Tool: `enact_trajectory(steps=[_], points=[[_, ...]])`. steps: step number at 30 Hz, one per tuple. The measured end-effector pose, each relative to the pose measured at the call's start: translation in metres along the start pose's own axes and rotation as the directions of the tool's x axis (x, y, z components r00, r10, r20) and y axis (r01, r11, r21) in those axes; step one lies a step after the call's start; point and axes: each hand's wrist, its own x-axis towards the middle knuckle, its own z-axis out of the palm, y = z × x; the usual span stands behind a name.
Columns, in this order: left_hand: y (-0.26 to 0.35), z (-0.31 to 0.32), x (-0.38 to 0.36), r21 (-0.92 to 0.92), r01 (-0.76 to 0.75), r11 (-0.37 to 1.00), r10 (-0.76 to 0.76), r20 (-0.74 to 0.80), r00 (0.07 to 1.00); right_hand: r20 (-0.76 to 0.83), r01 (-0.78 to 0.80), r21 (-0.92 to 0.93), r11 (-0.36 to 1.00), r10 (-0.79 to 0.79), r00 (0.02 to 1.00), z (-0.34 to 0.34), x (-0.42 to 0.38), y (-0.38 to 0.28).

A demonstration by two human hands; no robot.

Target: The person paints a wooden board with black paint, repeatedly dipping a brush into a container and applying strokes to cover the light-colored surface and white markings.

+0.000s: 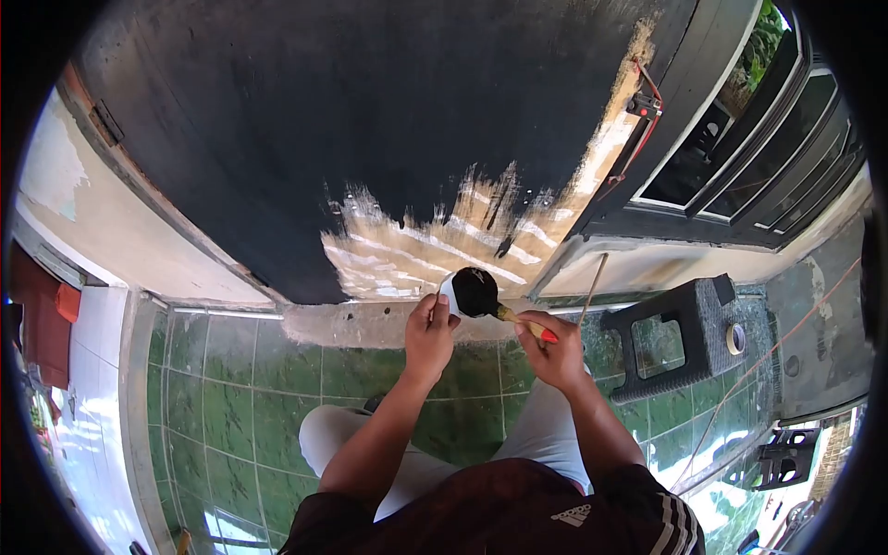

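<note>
Right now the left hand (430, 326) is wrapped around a small white cup (452, 294) of black paint, holding it up near the middle of the frame. Just beside it, the right hand (552, 347) pinches the handle of a brush (490, 301), and the black tip sits in the cup.

To do this well, I think the brush should go in only a little way — then wipe on the cup's rim, so no paint drips on the green floor tiles (231, 398) below.

Above the hands stands the big door (305, 129). Most of it is black already. A pale bare patch (416, 254) waits just above the cup, and a thin bare strip (615, 129) runs up the door's right edge, by the red-wired latch (645, 104) — go slowly there.

A black stool (680, 338) with a tape roll (735, 338) stands at the right, near the right elbow. On the left the floor is open, so that is the side with room to move.
</note>
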Motion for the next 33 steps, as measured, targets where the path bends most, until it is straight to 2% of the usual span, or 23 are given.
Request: enact_trajectory(steps=[1, 4, 7, 10, 13, 17, 21, 24, 25, 29, 30, 32, 33], points=[[-0.001, -0.001, -0.001, 0.013, -0.003, 1.000, 0.003, 0.005, 1.000, 0.030, -0.053, -0.006, 0.999, 0.053, 0.998, -0.007, -0.002, -0.005], [0.001, -0.001, -0.003, 0.029, -0.014, 0.999, 0.014, 0.004, 1.000, -0.028, 0.003, 0.026, 1.000, -0.003, 1.000, -0.018, -0.009, -0.001], [0.005, -0.001, -0.006, 0.024, -0.008, 1.000, 0.008, -0.016, 1.000, -0.047, -0.175, 0.153, 0.973, 0.184, 0.982, -0.025, -0.013, 0.003], [0.006, -0.001, -0.009, 0.050, -0.009, 0.999, 0.009, 0.001, 1.000, -0.259, -0.115, 0.483, 0.868, 0.268, 0.928, -0.007, 0.000, -0.003], [0.005, 0.001, -0.013, 0.063, -0.014, 0.998, 0.013, 0.016, 1.000, -0.353, -0.158, 0.604, 0.781, 0.440, 0.826, 0.016, 0.015, 0.009], [0.002, 0.005, -0.020, 0.051, -0.027, 0.998, 0.026, 0.024, 0.999, -0.245, -0.324, 0.682, 0.655, 0.623, 0.743, 0.036, 0.036, 0.017], [-0.002, 0.000, -0.019, 0.079, -0.028, 0.996, 0.024, 0.054, 0.998, -0.303, -0.330, 0.612, 0.719, 0.599, 0.741, 0.039, 0.037, 0.036], [-0.003, -0.003, -0.016, 0.078, -0.016, 0.997, 0.013, 0.039, 0.999, -0.365, -0.273, 0.632, 0.725, 0.589, 0.721, 0.013, 0.039, 0.033], [-0.003, -0.001, -0.015, 0.037, -0.045, 0.998, 0.045, -0.012, 0.999, -0.353, -0.233, 0.673, 0.702, 0.582, 0.732, -0.001, 0.041, 0.030], [-0.001, -0.005, -0.008, 0.011, -0.039, 0.999, 0.039, -0.025, 0.999, -0.483, 0.057, 0.695, 0.716, 0.407, 0.775, -0.067, 0.071, -0.014], [-0.002, -0.006, -0.006, 0.006, -0.043, 0.999, 0.043, -0.028, 0.999, -0.545, 0.202, 0.660, 0.723, 0.276, 0.792, -0.083, 0.078, -0.019], [-0.003, -0.007, -0.005, -0.006, -0.051, 0.999, 0.050, -0.037, 0.998, -0.691, 0.360, 0.472, 0.805, 0.084, 0.718, -0.109, 0.098, -0.050], [-0.004, -0.008, -0.005, -0.019, -0.061, 0.998, 0.061, -0.041, 0.997, -0.730, 0.380, 0.360, 0.852, 0.003, 0.683, -0.119, 0.108, -0.062]])
